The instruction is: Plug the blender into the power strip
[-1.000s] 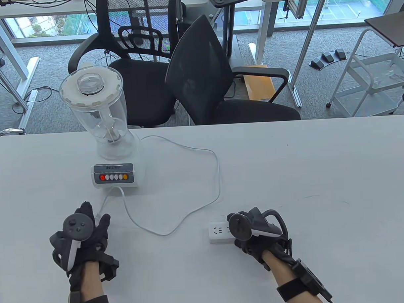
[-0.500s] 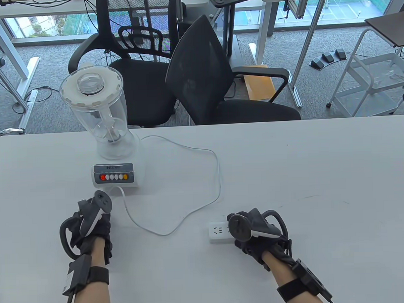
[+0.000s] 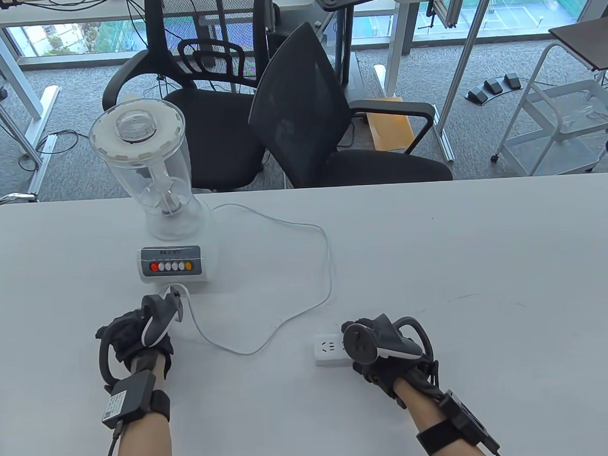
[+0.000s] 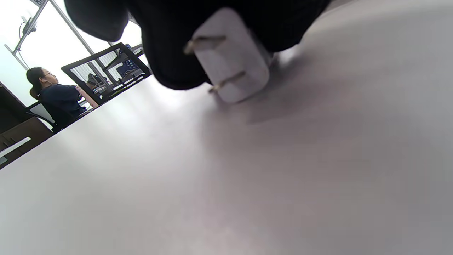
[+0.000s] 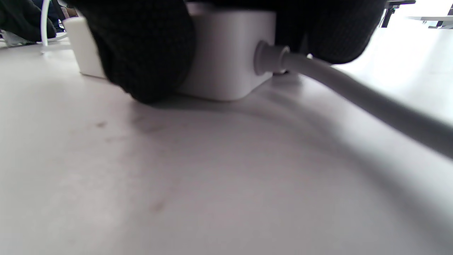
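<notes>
A white blender (image 3: 158,203) with a clear jar stands at the table's left. Its white cord (image 3: 304,228) loops right and back to my left hand (image 3: 133,333). In the left wrist view my left hand grips the white two-pin plug (image 4: 230,60), low over the table. The white power strip (image 3: 329,350) lies at front centre. My right hand (image 3: 375,352) grips its right end; the right wrist view shows gloved fingers (image 5: 148,53) on both sides of the strip (image 5: 226,53) and its thick cable (image 5: 354,99).
The white table (image 3: 484,261) stretches right of the power strip. Two black office chairs (image 3: 300,113) stand behind the far edge. The cord's loop lies between blender and strip.
My left hand turned over and closed on the plug at the cord's end, shifting slightly right and forward. My right hand stayed on the power strip.
</notes>
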